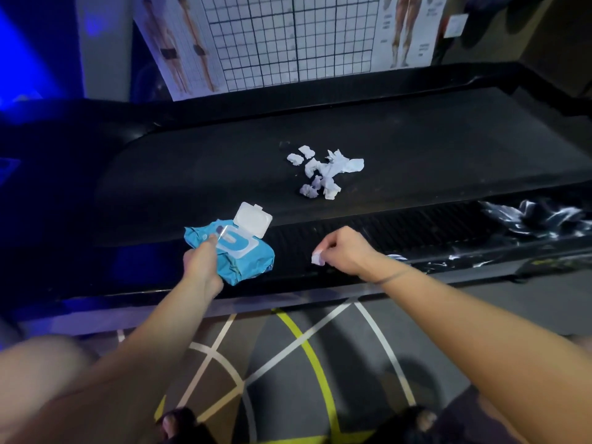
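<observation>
Left hand (201,265) grips blue wipes pack (251,264), lid (253,221) flipped open, at near rail of treadmill (416,224). Right hand (346,251), fingers curled, pinches small white wad (317,259) over same rail. Crumpled wipes (323,171) lie mid-belt.

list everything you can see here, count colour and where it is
treadmill: one, black, across the view
wipes pack: one, blue, white lid flipped open, at the near rail
crumpled wipes: several, white, clustered mid-belt
small wad: one, white, over the near rail
plastic bag: one, shiny black, near rail at right
grid chart: one, white with black lines, on the wall behind
floor lines: yellow and white, on grey floor
left hand: grips the wipes pack
right hand: pinches the small wad
</observation>
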A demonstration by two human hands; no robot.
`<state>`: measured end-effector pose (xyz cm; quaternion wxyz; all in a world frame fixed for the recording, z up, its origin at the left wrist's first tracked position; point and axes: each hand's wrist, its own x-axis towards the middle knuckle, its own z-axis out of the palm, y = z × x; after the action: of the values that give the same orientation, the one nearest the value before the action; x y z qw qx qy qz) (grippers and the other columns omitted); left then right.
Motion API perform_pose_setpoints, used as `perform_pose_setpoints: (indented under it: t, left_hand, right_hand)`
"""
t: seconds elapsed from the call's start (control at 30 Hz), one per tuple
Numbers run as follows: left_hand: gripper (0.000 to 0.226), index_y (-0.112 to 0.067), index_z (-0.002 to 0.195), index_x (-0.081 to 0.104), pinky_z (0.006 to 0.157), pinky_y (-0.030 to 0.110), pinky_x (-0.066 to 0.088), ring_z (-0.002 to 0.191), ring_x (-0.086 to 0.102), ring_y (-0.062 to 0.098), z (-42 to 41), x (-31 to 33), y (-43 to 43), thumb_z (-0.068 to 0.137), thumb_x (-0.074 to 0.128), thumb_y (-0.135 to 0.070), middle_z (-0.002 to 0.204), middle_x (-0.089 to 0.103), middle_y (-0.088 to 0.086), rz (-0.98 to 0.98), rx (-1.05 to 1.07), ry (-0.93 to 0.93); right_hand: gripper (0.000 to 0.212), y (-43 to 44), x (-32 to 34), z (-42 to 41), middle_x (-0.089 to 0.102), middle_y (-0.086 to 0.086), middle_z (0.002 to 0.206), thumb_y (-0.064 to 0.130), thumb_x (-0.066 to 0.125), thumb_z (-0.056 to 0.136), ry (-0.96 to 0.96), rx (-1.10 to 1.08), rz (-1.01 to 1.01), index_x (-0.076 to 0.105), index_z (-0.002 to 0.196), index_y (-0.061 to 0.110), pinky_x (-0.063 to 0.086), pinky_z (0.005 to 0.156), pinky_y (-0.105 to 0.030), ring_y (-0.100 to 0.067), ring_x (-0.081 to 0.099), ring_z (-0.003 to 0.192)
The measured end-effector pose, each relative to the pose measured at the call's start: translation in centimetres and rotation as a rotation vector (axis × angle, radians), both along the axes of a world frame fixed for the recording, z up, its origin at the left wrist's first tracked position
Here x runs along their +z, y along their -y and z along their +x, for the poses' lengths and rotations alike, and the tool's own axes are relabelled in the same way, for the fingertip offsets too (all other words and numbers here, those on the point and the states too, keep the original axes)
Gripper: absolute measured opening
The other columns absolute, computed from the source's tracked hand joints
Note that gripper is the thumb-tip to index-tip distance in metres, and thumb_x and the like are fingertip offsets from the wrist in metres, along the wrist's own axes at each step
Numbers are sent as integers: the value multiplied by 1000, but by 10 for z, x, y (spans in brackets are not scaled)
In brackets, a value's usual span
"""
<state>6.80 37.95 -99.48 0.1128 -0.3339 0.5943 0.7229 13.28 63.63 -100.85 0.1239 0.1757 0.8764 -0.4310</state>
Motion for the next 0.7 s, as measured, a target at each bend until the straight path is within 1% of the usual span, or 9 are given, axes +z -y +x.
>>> perform_pose_setpoints:
  t: [0.07,0.17,0.3,0.37,0.43,0.47,0.53,0.63,0.7]
  left_hand:
    - [22,-10,127,66,55,46,62,89,76,32,-11,11,-7,107,62,-17,117,75,16,-6,8,-23]
    - [14,-11,119,68,66,51,61,92,77,33,-29,38,-19,108,59,-15,119,75,17,-41,-36,-67]
    - [11,-10,111,70,80,52,63,91,78,29,-33,65,-36,107,64,-19,106,78,12,-65,-150,-146]
    - [12,-9,111,70,75,50,64,86,79,29,-31,64,-36,107,64,-19,103,78,12,-53,-176,-140]
    - [14,-9,113,71,65,46,63,81,80,28,-34,61,-31,107,64,-20,104,79,12,-25,-189,-126]
    - [15,-10,115,71,62,45,63,79,81,27,-36,62,-28,107,64,-21,105,80,12,-5,-193,-119]
    - [16,-12,117,72,59,45,63,79,81,27,-40,63,-24,107,63,-21,105,80,11,35,-181,-104]
    - [17,-14,118,72,77,54,65,86,81,31,-51,64,-26,107,62,-21,109,80,12,94,-153,-104]
    - [18,-14,119,73,84,57,64,89,80,33,-54,60,-29,107,62,-22,110,80,13,122,-149,-110]
  right_hand:
    - [14,-21,14,-7,69,10,67,10,75,75,-77,-91,-56,76,69,23,41,55,-16,-3,56,59]
    - [15,-54,28,-24,67,5,67,3,72,75,-119,-298,-102,73,72,18,40,52,-20,-10,56,60]
    - [12,-76,33,-44,72,-7,70,6,62,55,-148,-472,-233,71,61,11,57,67,-37,-24,63,68]
    - [12,-78,32,-47,72,-9,69,7,61,54,-165,-503,-236,71,59,11,59,69,-40,-24,64,66]
    - [12,-74,35,-43,70,-7,67,5,61,62,-180,-537,-193,73,64,10,54,61,-34,-22,61,63]
    - [13,-70,35,-41,71,-6,67,4,62,67,-164,-539,-167,73,67,10,52,60,-31,-20,60,62]
    - [13,-56,23,-37,74,-7,69,3,64,75,-101,-469,-157,73,70,10,56,66,-34,-18,62,61]
    - [8,-21,0,-35,75,-10,73,10,70,80,8,-294,-109,75,74,9,60,77,-40,-22,70,69]
    - [7,3,-6,-39,76,-10,76,13,70,80,13,-237,-69,75,79,8,59,73,-36,-24,71,70]
